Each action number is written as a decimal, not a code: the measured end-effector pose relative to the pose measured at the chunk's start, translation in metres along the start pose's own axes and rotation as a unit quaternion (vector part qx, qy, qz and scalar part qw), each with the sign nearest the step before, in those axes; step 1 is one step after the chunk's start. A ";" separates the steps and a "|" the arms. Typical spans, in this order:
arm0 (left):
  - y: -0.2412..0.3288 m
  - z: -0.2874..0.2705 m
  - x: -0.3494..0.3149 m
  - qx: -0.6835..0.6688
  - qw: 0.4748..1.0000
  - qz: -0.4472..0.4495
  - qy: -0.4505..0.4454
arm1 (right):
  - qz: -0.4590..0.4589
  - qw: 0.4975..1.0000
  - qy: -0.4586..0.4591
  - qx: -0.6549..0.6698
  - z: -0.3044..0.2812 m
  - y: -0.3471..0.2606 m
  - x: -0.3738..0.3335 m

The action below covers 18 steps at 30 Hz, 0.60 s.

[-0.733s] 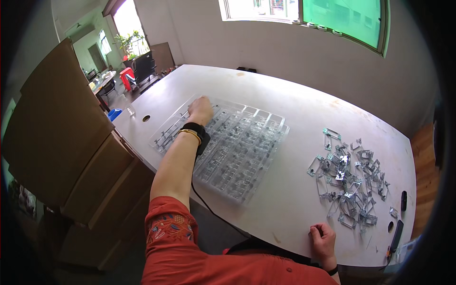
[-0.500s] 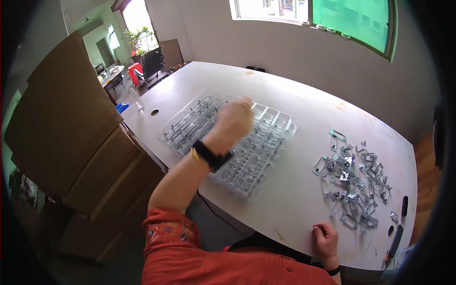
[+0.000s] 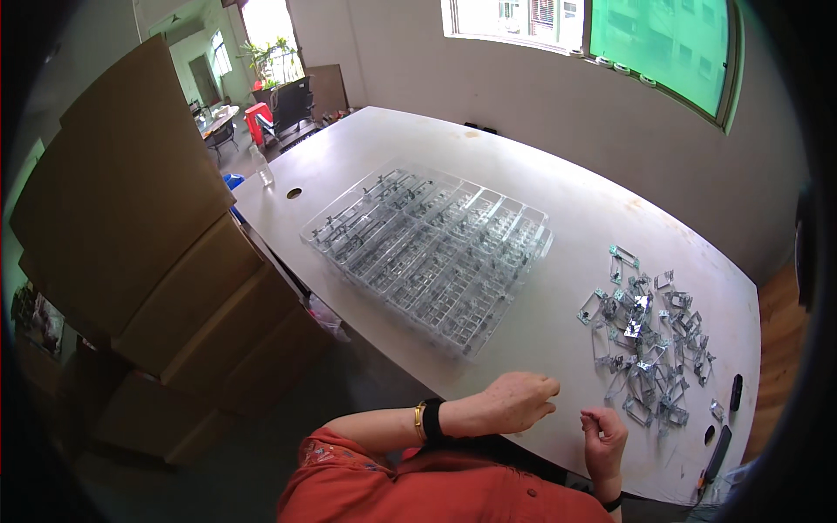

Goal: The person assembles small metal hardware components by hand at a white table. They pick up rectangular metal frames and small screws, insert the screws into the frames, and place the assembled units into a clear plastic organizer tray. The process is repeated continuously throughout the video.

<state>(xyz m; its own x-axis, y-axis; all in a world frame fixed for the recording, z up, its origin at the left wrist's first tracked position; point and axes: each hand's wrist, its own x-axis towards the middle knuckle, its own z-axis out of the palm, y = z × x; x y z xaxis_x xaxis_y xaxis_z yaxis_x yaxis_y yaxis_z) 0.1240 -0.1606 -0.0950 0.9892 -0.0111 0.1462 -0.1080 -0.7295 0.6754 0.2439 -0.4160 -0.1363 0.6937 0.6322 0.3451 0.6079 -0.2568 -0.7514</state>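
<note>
My left hand, with a black band and a gold bracelet at its wrist, reaches across the near table edge toward my right hand. Its fingers are bent, with a gap between the tips and nothing visible there. My right hand is at the table's near edge, thumb and fingers closed together; whatever they hold is hidden. A clear plastic tray with rows of compartments, apparently stacked on others, lies left of centre. Small metal frame parts fill many of its slots. Right of my hands spreads a loose pile of similar metal frames.
A black-handled tool and a small black object lie at the right table edge, near a cable hole. Cardboard boxes are stacked at the left. A clear bottle stands at the far left corner of the table.
My left hand has come back from above the tray, toward me and to the right, close to my right hand. My right hand has stayed near the table edge. The view has shifted slightly.
</note>
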 end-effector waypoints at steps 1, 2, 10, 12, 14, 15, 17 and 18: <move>-0.006 0.009 0.001 -0.001 1.000 -0.007 -0.006 | 0.001 1.000 -0.001 -0.006 0.000 -0.006 0.000; -0.012 0.017 0.002 -0.001 1.000 -0.014 -0.011 | 0.001 1.000 -0.002 -0.012 0.000 -0.010 0.002; -0.050 0.077 0.000 -0.043 0.998 -0.010 0.052 | 0.021 0.999 -0.026 -0.042 0.011 -0.004 0.002; -0.059 0.086 -0.003 -0.056 0.996 0.010 0.069 | 0.046 0.996 -0.050 -0.050 0.015 -0.002 0.002; -0.060 0.087 -0.006 -0.065 0.994 0.030 0.084 | 0.096 0.993 -0.050 -0.049 0.018 -0.006 0.001; -0.063 0.089 -0.009 -0.086 0.991 0.032 0.099 | 0.085 0.992 -0.060 -0.068 0.019 -0.007 0.000; -0.067 0.093 -0.009 -0.138 0.983 0.048 0.115 | 0.079 0.988 -0.067 -0.117 0.018 -0.006 0.000; -0.067 0.091 -0.011 -0.166 0.976 0.056 0.127 | 0.065 0.988 -0.074 -0.120 0.019 -0.006 0.001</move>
<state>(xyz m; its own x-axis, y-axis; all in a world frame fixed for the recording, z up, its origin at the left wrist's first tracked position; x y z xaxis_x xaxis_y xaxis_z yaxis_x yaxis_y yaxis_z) 0.1293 -0.1739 -0.2069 0.9170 0.1230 0.3794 -0.2827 -0.4708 0.8357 0.2337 -0.4003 -0.1420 0.7189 0.6776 0.1552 0.6037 -0.4979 -0.6226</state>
